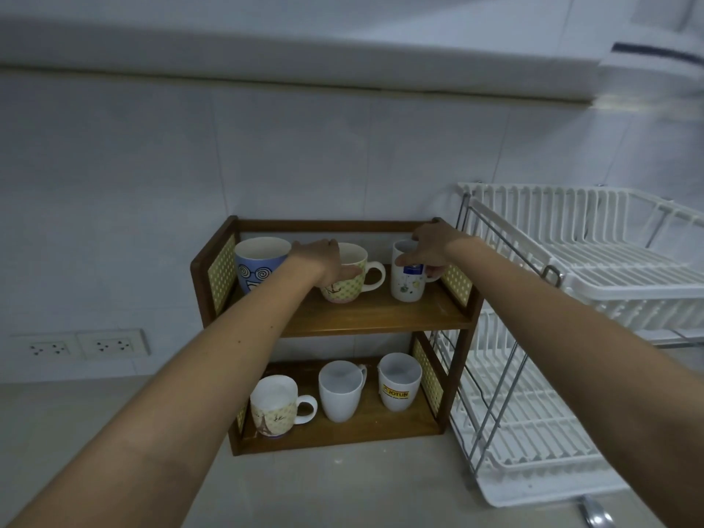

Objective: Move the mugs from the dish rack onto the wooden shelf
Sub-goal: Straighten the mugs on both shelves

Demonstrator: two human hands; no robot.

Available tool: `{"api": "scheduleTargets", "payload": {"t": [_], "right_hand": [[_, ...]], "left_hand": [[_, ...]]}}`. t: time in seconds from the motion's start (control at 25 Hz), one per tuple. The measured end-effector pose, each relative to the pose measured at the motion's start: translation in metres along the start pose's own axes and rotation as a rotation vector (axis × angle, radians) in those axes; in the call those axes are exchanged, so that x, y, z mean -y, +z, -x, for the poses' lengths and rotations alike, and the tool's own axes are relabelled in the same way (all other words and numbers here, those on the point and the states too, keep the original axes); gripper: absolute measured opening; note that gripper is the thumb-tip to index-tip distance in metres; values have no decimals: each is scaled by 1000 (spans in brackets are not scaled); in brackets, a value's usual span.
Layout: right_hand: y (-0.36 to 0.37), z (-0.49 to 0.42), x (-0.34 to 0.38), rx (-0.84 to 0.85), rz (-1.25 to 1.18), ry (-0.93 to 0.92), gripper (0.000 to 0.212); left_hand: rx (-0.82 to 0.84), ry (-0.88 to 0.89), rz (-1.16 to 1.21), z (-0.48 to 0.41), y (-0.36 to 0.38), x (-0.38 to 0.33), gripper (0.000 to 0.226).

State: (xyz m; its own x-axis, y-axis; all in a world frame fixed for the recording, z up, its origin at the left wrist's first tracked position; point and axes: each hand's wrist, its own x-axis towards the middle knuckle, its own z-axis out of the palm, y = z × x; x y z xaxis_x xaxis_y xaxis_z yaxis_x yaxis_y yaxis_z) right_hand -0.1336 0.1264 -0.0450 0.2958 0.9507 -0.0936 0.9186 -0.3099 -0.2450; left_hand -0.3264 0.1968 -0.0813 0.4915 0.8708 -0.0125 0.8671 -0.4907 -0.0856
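Head view: a pale desk [362, 485] runs under a tiled wall [266, 154], with two sockets [82, 346] low on the left. On the right stands a white two-tier rack [594, 268], both tiers bare of mugs. Just beside it, on its left, is a wooden shelf [375, 316] with two levels, and all six mugs stand upright on it. On the upper level, from the left: a blue mug [257, 266], a yellow mug [352, 278] and a small white mug [408, 283]. On the lower level: a patterned mug [272, 407], a plain mug [340, 390] and a Jotun mug [399, 381]. Both arms reach up to the top level. The left hand [324, 261] lies over the yellow mug's near side, its grip wrapped around the body. The right hand [428, 247] has its grip closed on the rim and side of the small white mug
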Motion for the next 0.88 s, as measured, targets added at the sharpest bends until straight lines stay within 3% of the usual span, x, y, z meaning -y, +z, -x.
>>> {"api": "scheduleTargets", "payload": {"t": [0.12,0.28,0.32,0.44,0.6,0.76,0.88], "right_hand": [[5,6,3,14,128,21,67],[15,14,12,-405,321,-60,63],[17,16,18,-416,317,-129,62],[29,17,44,-244,269,-218,70],[45,9,68,-137,329,-235,78],[47,2,69,-139,276,-207,83],[44,-2,71,-138,308,-201,81]], "left_hand": [[-63,54,-9,8,3,4,91],[-188,-41,68,26,-7,40,90],[-154,-68,77,32,-10,54,87],[2,-30,117,44,-11,81,73],[-68,-124,69,45,-6,79,82],[-65,-175,116,40,-2,79,93],[-85,-173,57,35,-6,77,84]]}}
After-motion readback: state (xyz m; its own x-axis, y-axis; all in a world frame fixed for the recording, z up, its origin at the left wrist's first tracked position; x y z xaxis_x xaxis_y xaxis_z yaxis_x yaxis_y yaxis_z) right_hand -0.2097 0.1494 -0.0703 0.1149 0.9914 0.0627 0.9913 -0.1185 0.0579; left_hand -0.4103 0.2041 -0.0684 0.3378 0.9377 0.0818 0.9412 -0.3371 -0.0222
